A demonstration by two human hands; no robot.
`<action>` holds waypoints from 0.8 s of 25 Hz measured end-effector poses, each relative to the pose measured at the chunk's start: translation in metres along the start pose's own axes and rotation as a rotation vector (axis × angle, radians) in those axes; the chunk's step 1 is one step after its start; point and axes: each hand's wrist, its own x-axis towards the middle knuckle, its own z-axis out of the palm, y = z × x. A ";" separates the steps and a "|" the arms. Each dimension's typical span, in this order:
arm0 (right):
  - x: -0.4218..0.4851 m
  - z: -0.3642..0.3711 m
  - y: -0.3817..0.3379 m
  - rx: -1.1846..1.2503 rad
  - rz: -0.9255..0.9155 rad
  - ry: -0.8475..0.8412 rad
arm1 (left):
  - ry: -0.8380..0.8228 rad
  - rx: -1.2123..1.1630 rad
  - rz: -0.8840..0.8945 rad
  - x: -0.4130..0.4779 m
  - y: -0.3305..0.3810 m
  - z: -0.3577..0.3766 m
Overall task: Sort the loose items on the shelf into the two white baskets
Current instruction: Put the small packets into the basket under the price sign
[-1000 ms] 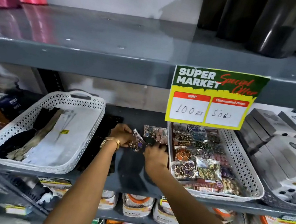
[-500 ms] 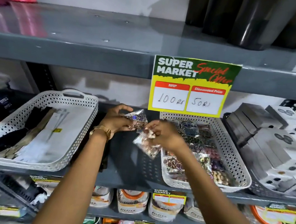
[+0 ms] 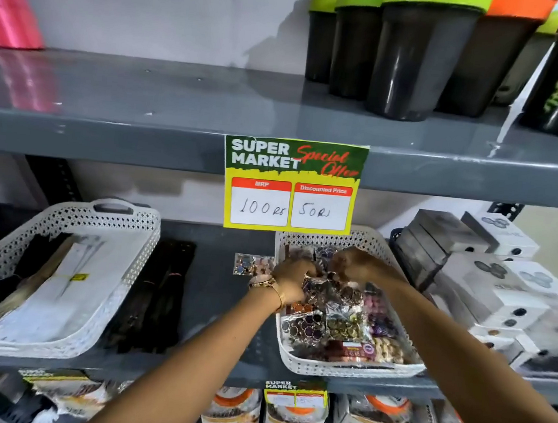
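Both of my hands are over the far end of the right white basket [image 3: 350, 370], which is full of clear packets of coloured beads [image 3: 334, 324]. My left hand [image 3: 293, 278], with a gold watch on its wrist, pinches a bead packet at the basket's left wall. My right hand [image 3: 358, 264] curls its fingers on a packet just behind it. One loose bead packet [image 3: 253, 264] lies on the grey shelf, left of this basket. Black strips [image 3: 158, 295] lie on the shelf between the baskets. The left white basket [image 3: 63, 219] holds dark strips and white cards.
A yellow and green price sign [image 3: 292, 185] hangs from the upper shelf edge above the right basket. Grey and white boxes [image 3: 477, 273] are stacked at the right. Dark shaker bottles [image 3: 417, 57] stand on the upper shelf. Pouches [image 3: 294, 416] fill the shelf below.
Both hands have carried their bead packets from above the gap between the baskets to the right, down into the right basket. The view has tilted up.
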 end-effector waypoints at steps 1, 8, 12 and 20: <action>-0.001 0.002 -0.002 -0.020 -0.001 -0.010 | -0.016 0.089 0.007 -0.001 0.001 0.001; 0.000 0.017 -0.007 -0.021 0.033 0.007 | -0.002 0.406 0.046 -0.015 -0.007 0.004; 0.000 0.019 -0.004 -0.040 -0.019 0.075 | 0.025 0.251 0.026 -0.016 -0.019 0.004; -0.008 0.014 -0.036 -0.001 -0.127 0.279 | 0.167 0.154 0.101 -0.016 -0.029 -0.006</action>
